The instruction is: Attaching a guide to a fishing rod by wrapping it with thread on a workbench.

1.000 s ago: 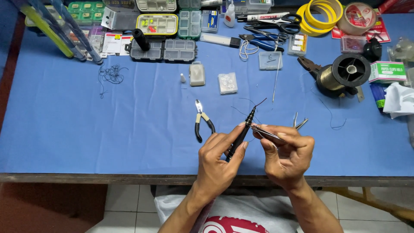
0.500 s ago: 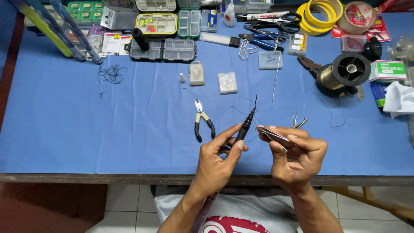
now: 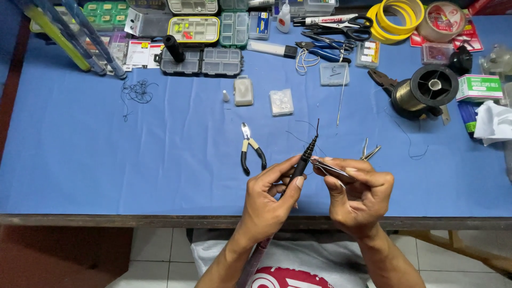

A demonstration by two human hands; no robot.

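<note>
We are holding a thin black rod tip [image 3: 305,160] over the near edge of the counter [image 3: 106,176], our left hand [image 3: 269,200] closed narrowly around it, thumb and fingers pinching the shaft just below its tapered end. Our right hand [image 3: 356,192] is gripping a pair of slim metal tweezers [image 3: 332,168], closed on them, and their points are meeting the rod near its top. A fine dark thread [image 3: 306,128] is trailing from the tip toward the counter; we cannot tell whether it is tied on. We are judging the rod tip to be light and stiff but brittle at its thinnest part, so the thicker shaft is the safer place to grip. The thread looks limp and slippery, easier for tweezers than fingers. Small pliers [image 3: 250,154] are lying just beyond our left hand, and a spool [image 3: 426,90] is sitting well apart to the right.
</note>
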